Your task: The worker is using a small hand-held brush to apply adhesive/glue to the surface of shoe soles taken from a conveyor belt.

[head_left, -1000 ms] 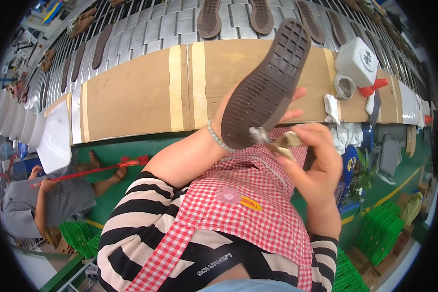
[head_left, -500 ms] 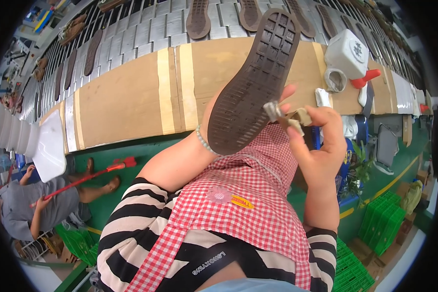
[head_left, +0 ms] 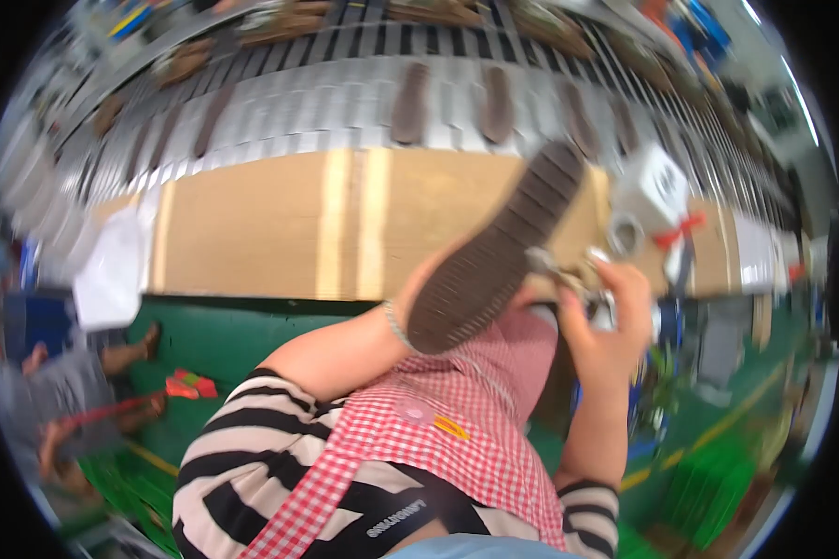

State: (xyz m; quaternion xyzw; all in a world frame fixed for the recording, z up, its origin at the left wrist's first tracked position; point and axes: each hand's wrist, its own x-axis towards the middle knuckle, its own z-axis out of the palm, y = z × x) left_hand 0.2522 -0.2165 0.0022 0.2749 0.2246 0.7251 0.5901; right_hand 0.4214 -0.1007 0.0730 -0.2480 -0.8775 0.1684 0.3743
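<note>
A dark brown shoe sole point(head_left: 494, 247) is in my left hand point(head_left: 425, 279), tilted, with its ribbed tread facing up. Most of that hand is hidden behind the sole; its fingertips show past the sole's right edge. My right hand point(head_left: 615, 312) pinches a small brush-like tool point(head_left: 569, 270) with a tan wrapped handle between thumb and fingers. The tool's greyish tip lies at the sole's right edge; whether it touches is blurred.
A cardboard-covered bench edge point(head_left: 242, 233) runs in front of me. Beyond it, brown soles point(head_left: 410, 102) lie on a slatted metal conveyor point(head_left: 298, 116). At right stand a white container point(head_left: 651, 191) and a roll point(head_left: 625, 235). Someone in grey point(head_left: 61, 391) holds a red pole at left.
My view has tilted up, so more conveyor shows and the bench sits lower in the picture. Both hands keep their holds. At left, the red pole's head has shifted left and down.
</note>
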